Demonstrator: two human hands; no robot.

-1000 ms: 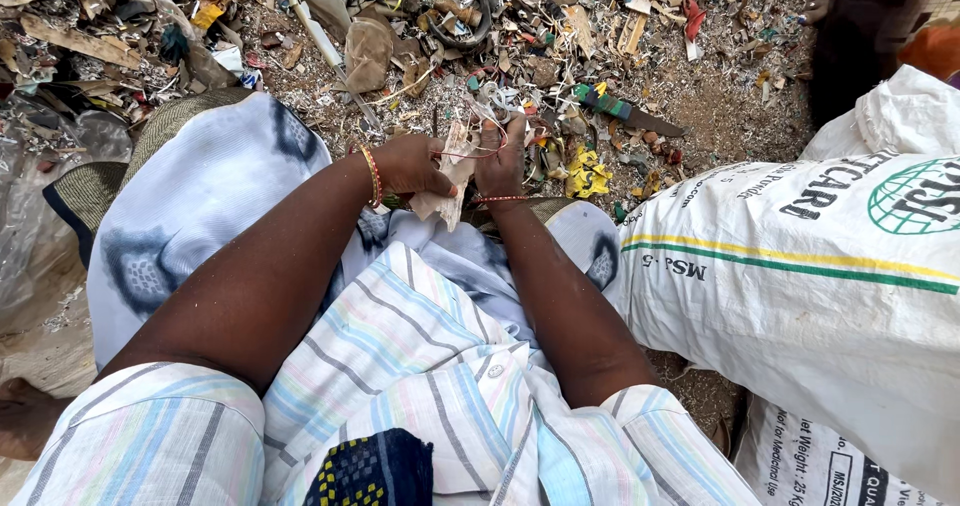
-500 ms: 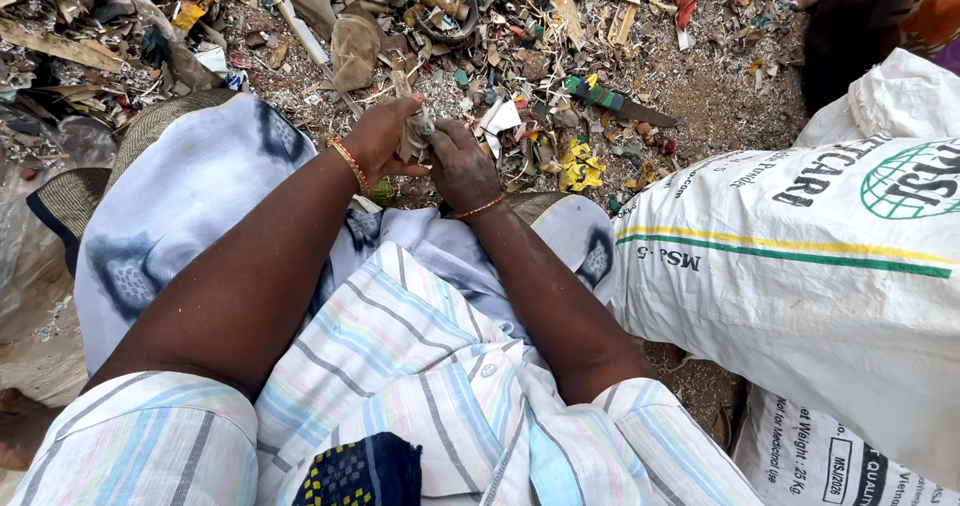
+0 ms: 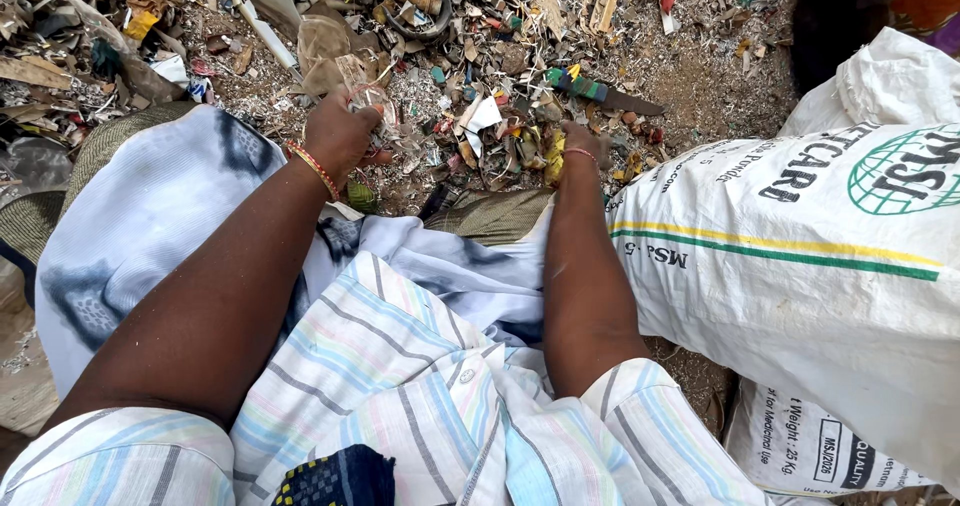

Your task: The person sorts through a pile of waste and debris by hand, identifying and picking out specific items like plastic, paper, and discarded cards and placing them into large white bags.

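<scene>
1. There, at the left of the frame, a pale blue cloth (image 3: 150, 216) lay spread over the ground, its upper edge meeting the scrap heap (image 3: 480, 76).
2. Above it, left of centre, the left hand (image 3: 340, 131) was closed around a small clear scrap (image 3: 375, 101), pinched at the fingertips and lifted just off the litter. The scrap stuck out up and to the right of the knuckles; its shape was too blurred to give a long axis.
3. That forearm ran diagonally from the lower left up to the hand, wrist straight, an orange-and-red bangle (image 3: 313, 168) on it.
4. Between the hands, at upper centre, lay loose bits: a white card piece (image 3: 485, 116), yellow wrappers (image 3: 553, 156) and a green-striped strip (image 3: 580, 86). These sat nearer the right hand than the left.
5. The right hand (image 3: 585, 141) reached down into the litter beside the yellow wrappers, fingers buried among the scraps, so I could not tell whether it gripped anything. A thin red bangle circled the wrist, and the forearm rose almost straight up the frame.
6. At the right, a white woven sack (image 3: 800, 296) stood touching that forearm, a second sack (image 3: 820, 446) below it.
</scene>
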